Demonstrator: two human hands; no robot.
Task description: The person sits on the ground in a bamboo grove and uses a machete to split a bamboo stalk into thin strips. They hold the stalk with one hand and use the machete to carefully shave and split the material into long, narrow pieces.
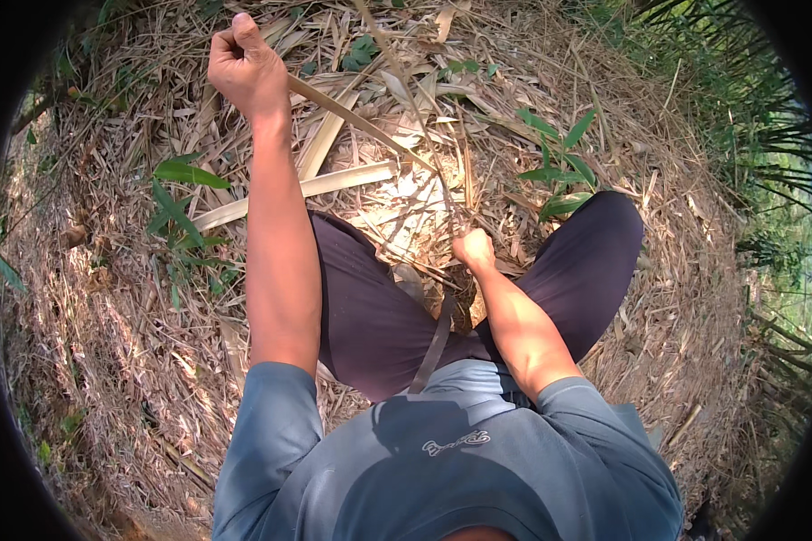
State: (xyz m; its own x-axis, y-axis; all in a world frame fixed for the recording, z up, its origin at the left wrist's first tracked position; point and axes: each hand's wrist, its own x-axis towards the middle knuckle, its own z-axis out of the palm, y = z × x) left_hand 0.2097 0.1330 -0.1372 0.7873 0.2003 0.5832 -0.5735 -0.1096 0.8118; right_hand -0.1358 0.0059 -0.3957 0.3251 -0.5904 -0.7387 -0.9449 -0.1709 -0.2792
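Dry leaf litter (pixel 108 343) covers the ground around a person in a blue-grey shirt (pixel 478 478), whose dark trousers (pixel 379 311) spread at the knees, apparently to leave working room between them. A pale flat slat (pixel 302 193) lies beyond the left knee. The tan strip (pixel 361 122) slants from the left hand (pixel 248 74) down toward the middle; that arm reaches far out, seemingly to keep the strip drawn away from the body. The left fingers are curled tight around its end. The right hand (pixel 475 250) sits low between the knees, fingers closed, perhaps as an anchor; what it grips cannot be told. A thin stem (pixel 404 86) runs off the upper edge, and whether it joins the strip is unclear, as is what the dark band (pixel 436 347) near the lap is.
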